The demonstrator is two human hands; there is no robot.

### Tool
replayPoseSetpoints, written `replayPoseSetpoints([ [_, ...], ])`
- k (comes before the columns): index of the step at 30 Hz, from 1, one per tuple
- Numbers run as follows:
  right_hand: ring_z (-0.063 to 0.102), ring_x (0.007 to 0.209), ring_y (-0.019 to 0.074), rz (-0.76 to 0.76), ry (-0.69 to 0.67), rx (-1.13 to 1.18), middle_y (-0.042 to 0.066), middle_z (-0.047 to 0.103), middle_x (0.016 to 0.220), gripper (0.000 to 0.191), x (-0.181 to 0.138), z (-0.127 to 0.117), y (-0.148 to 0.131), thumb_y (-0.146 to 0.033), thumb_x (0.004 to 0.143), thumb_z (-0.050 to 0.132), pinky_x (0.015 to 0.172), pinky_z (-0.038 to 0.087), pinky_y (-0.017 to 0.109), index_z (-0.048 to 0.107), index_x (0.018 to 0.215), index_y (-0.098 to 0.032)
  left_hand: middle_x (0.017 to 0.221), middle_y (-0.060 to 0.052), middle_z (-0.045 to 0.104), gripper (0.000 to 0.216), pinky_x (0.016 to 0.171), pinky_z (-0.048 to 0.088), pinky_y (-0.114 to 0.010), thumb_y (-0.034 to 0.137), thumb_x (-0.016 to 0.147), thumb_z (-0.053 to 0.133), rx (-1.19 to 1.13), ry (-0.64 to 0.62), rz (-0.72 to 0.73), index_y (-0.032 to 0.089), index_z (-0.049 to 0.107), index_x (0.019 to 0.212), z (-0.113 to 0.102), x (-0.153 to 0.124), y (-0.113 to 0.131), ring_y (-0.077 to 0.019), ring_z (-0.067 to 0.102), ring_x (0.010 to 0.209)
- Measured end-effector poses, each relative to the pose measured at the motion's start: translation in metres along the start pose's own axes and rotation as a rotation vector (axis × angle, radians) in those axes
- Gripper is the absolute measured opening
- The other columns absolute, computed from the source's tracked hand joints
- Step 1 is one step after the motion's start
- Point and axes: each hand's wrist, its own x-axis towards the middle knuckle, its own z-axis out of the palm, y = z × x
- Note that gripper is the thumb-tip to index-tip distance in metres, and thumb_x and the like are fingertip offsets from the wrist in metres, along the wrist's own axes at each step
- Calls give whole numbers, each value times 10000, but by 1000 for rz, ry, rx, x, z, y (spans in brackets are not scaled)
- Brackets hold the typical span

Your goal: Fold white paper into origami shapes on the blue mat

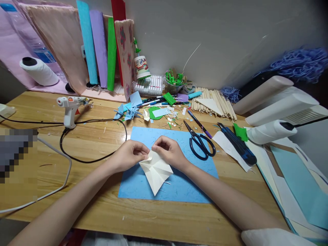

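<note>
A cream sheet of folded paper (156,172), crossed by several creases, hangs between my two hands with one corner pointing toward me. My left hand (129,154) pinches its upper left edge between thumb and fingers. On the upper right edge, my right hand (170,152) grips the paper the same way, fingers curled. Both hands are above a blue sheet (143,191) lying on the wooden table. Black-handled scissors (201,141) rest partly on the blue sheet's right side, points away from me.
A white glue gun (70,109) with its black cord stands at left. Paper scraps (156,112), markers (151,84) and wooden sticks (217,99) crowd the back. A blue utility knife (238,145) and a thread spool (271,132) lie at right.
</note>
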Motion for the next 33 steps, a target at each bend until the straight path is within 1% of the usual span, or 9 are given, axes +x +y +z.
replayPoseSetpoints([
  [7, 480, 570, 99, 32, 82, 82, -14, 534, 643, 178, 5, -2, 1, -320, 725, 620, 524, 374, 223, 533, 697, -168, 673, -31, 675, 151, 552, 482, -221, 176, 638, 647, -121, 97, 74, 139, 599, 776, 0, 1, 3, -154, 636, 624],
  [10, 481, 593, 106, 25, 164, 112, -13, 526, 654, 209, 7, -4, 1, -355, 716, 623, 554, 387, 229, 527, 694, -170, 789, -51, 685, 111, 675, 498, -242, 200, 690, 612, -109, 92, 144, 139, 639, 779, -3, 0, 6, -160, 637, 748],
  [12, 485, 611, 112, 19, 210, 138, -10, 523, 666, 231, 8, -5, 1, -376, 706, 628, 572, 395, 234, 520, 693, -173, 865, -69, 688, 139, 768, 489, -272, 193, 683, 623, -100, 47, 142, 135, 666, 802, -5, 0, 8, -175, 631, 822],
  [14, 484, 615, 114, 17, 224, 152, -9, 520, 668, 239, 8, -6, 1, -386, 705, 630, 578, 398, 236, 516, 696, -176, 899, -77, 689, 198, 803, 483, -300, 195, 646, 666, -112, -3, 119, 136, 675, 834, -5, -1, 8, -188, 630, 842],
  [16, 482, 614, 115, 11, 209, 140, -8, 520, 668, 232, 7, -6, 1, -382, 711, 627, 576, 397, 237, 518, 701, -178, 889, -79, 693, 224, 794, 490, -311, 225, 617, 699, -130, -13, 99, 134, 681, 821, -4, -1, 7, -195, 634, 826],
  [22, 477, 616, 116, -7, 152, 113, -4, 516, 672, 217, 4, -3, -2, -378, 734, 602, 563, 393, 237, 512, 708, -183, 723, -64, 699, 173, 655, 505, -265, 280, 603, 710, -74, 145, 78, 126, 674, 673, 2, 0, 4, -176, 637, 683],
  [26, 490, 632, 123, -22, 102, 121, 0, 524, 688, 210, 3, -3, -2, -379, 742, 591, 576, 397, 240, 513, 726, -185, 633, -29, 674, 256, 559, 484, -231, 225, 567, 733, -142, 189, 70, 130, 604, 767, 5, 0, 5, -143, 622, 582],
  [29, 499, 653, 125, -22, 71, 142, 1, 533, 709, 199, 2, -4, -1, -374, 753, 581, 595, 395, 238, 521, 740, -185, 610, -19, 661, 337, 532, 460, -219, 192, 569, 728, -154, 174, 65, 135, 552, 850, 7, -1, 6, -134, 611, 553],
  [33, 483, 641, 117, -3, 13, 149, 2, 520, 710, 252, 1, -5, -1, -399, 837, 459, 590, 383, 234, 550, 754, -180, 599, -5, 631, 307, 522, 436, -212, 199, 607, 702, -111, 145, 75, 136, 541, 860, 8, -3, 5, -116, 583, 534],
])
